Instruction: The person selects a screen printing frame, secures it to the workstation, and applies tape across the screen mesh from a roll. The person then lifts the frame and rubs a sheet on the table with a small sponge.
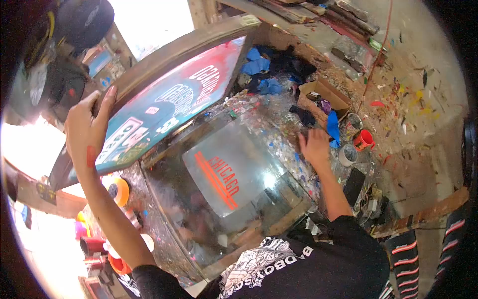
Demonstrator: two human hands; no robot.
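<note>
My left hand [88,127] grips the wooden rim of a screen-printing screen [164,99], fingers over its left edge. The screen is tilted up off the table, and white lettering shows on its blue and red mesh. Below and beside it, a greyish sheet [244,149] printed with orange "CHICAGO" and stripes lies on a shiny glass-like plate [174,199]. At the right, my right hand [316,148] is over the paint-splattered tabletop, fingers stretched out with no object visible in them. Just beyond its fingertips is a black rag [301,116]; a blue rag [333,128] lies close on its right.
A cardboard box [326,94] with small items stands past my right hand. An orange-red cup [364,140], a clear cup [347,155] and a dark flat object [354,183] line the right side. Tape rolls [119,192] and paint containers crowd the left. Crumpled blue cloths [256,62] lie behind.
</note>
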